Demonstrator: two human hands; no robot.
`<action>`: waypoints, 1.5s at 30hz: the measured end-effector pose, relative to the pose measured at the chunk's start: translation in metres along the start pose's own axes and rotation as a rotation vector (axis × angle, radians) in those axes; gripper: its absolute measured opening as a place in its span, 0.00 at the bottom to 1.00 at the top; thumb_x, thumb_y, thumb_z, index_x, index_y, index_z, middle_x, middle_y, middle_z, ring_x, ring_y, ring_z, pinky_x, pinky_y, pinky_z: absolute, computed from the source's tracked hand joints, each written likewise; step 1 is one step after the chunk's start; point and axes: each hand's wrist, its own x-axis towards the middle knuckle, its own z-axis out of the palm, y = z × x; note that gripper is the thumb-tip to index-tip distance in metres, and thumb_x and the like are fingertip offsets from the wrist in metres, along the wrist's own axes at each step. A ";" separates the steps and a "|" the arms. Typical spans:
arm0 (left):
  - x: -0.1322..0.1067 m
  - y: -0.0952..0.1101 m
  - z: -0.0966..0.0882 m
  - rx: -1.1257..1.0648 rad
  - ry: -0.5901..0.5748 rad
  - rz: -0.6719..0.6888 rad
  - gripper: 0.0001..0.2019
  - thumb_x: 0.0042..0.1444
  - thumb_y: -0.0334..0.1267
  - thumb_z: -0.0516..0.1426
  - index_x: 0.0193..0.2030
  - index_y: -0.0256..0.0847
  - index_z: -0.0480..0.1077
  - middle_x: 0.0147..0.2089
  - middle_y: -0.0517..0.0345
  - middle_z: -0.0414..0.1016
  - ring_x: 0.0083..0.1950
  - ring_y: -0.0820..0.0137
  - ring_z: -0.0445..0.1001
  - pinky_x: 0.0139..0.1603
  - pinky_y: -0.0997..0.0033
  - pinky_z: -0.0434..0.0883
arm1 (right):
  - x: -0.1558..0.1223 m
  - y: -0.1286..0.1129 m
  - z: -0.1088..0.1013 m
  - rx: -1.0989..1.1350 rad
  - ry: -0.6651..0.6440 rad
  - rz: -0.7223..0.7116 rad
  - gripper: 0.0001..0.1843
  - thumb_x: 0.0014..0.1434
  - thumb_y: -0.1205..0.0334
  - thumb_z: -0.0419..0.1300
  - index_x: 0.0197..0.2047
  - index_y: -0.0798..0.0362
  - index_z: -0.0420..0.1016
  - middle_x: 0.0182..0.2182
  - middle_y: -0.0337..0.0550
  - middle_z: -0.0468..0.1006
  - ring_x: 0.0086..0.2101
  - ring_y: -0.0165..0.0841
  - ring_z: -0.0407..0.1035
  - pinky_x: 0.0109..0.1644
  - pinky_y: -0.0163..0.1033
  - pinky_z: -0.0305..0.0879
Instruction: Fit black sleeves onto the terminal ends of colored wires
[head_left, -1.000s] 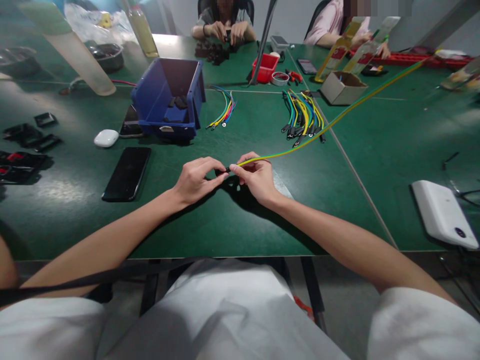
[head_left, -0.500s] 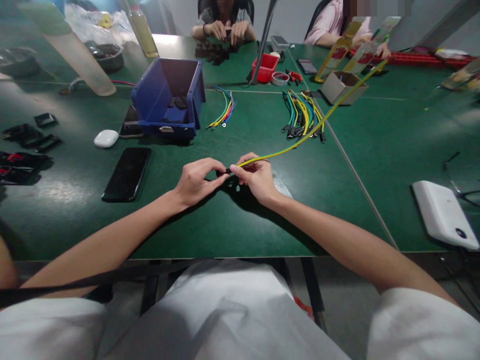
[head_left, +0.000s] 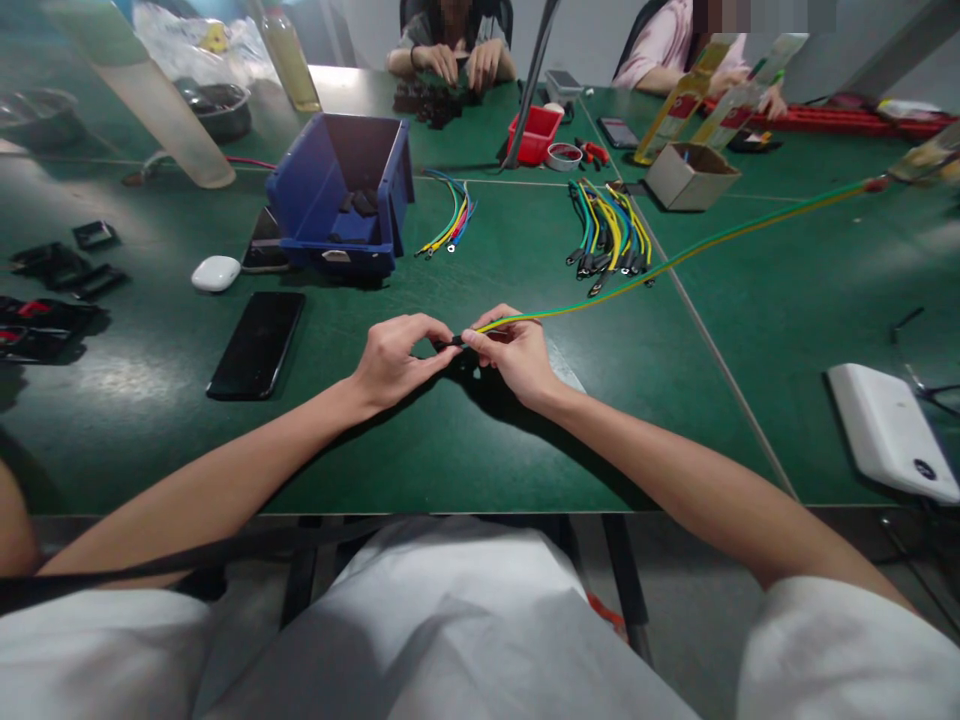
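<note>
Head view: the wire (head_left: pixel 559 313) runs from the fingertips of the right hand (head_left: pixel 525 360), where thumb and forefinger pinch it close to its near end. Just to the left of that pinch, the wire's black end piece (head_left: pixel 457 340) sits between the two hands, caught between thumb and fingers of the left hand (head_left: pixel 394 365); what lies within that grip is mostly hidden. From the right hand the wire passes over the top of the forefinger and stretches away to the right and forward in a shallow upward curve, free of the surface (head_left: pixel 420 470) along most of its length. It is long and thin, striped green along its upper edge and yellow along its lower, brightest near the hand and blurred farther out, with a dark reddish tip at the far end. Beyond the right hand, forward and to its right, lies a bundle of short wires (head_left: pixel 616 240) in yellow, green and blue, many with black ends. Ahead of the hands, roughly midway between them, is a smaller group of wires (head_left: pixel 459 215). A blue bin (head_left: pixel 307 253) holding dark pieces stands forward of the left hand, and a black phone (head_left: pixel 256 345) lies to that hand's left.
</note>
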 end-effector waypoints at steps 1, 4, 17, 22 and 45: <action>0.000 0.000 0.000 0.001 -0.002 -0.008 0.06 0.59 0.38 0.62 0.35 0.38 0.73 0.33 0.57 0.80 0.32 0.72 0.78 0.36 0.75 0.72 | 0.000 0.000 0.000 -0.008 0.003 0.004 0.20 0.46 0.48 0.72 0.29 0.51 0.70 0.21 0.33 0.72 0.20 0.25 0.64 0.23 0.33 0.61; -0.001 0.000 0.000 0.002 -0.007 -0.014 0.06 0.59 0.39 0.61 0.35 0.38 0.73 0.34 0.56 0.80 0.33 0.72 0.78 0.37 0.74 0.73 | 0.000 0.000 0.000 -0.009 0.009 0.014 0.20 0.45 0.47 0.73 0.28 0.51 0.70 0.21 0.33 0.72 0.20 0.25 0.64 0.23 0.33 0.61; -0.002 0.000 0.002 -0.001 0.015 -0.001 0.04 0.58 0.36 0.62 0.36 0.37 0.73 0.34 0.57 0.80 0.33 0.73 0.77 0.37 0.75 0.72 | 0.002 0.002 0.000 0.007 0.009 0.027 0.19 0.45 0.49 0.73 0.30 0.53 0.72 0.22 0.35 0.73 0.22 0.26 0.67 0.24 0.33 0.63; -0.001 0.001 0.003 0.000 0.035 -0.010 0.03 0.58 0.34 0.62 0.35 0.37 0.73 0.34 0.57 0.80 0.33 0.73 0.77 0.37 0.75 0.72 | 0.002 0.001 0.000 0.008 0.018 0.033 0.20 0.44 0.48 0.73 0.29 0.53 0.73 0.22 0.35 0.73 0.22 0.26 0.67 0.24 0.33 0.63; -0.001 0.006 0.004 0.022 0.085 -0.049 0.05 0.57 0.36 0.64 0.33 0.37 0.73 0.32 0.57 0.80 0.29 0.74 0.77 0.33 0.76 0.72 | 0.005 -0.001 -0.003 0.049 -0.006 0.101 0.20 0.41 0.49 0.74 0.29 0.53 0.76 0.21 0.35 0.73 0.21 0.25 0.64 0.23 0.33 0.57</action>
